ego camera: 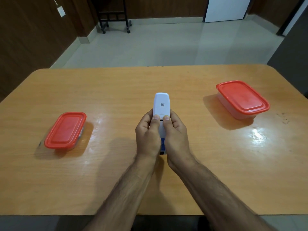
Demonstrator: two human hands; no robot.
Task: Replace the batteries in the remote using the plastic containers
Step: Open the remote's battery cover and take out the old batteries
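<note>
Surroundings: Meanwhile, a glossy orange-brown wooden table [116,90] with rounded corners stands on a pale tiled floor [150,45]; a black wheeled metal stand [115,15] and a white door [226,9] sit at the far wall.
Left side: a small clear plastic container with a red rectangular lid [65,130], lid on, well apart from the hands.
Right side: a larger clear plastic container with a red rounded-rectangle lid [242,99], lid on, farther back on the table.
Obstruction: both hands cover the lower half of the remote; what lies beneath them is hidden.
Remote: a slim white plastic remote control [162,104], smooth, back face up, with a small QR-code sticker.
Orientation: long axis runs straight away from the person, rounded end pointing to the far table edge.
Position: table centre, between the two containers, held in both hands.
Left hand [147,134]: fingers curled around the remote's left edge, thumb pressing its back.
Right hand [175,134]: fingers wrapped around the right edge, thumb beside the other thumb.
</note>
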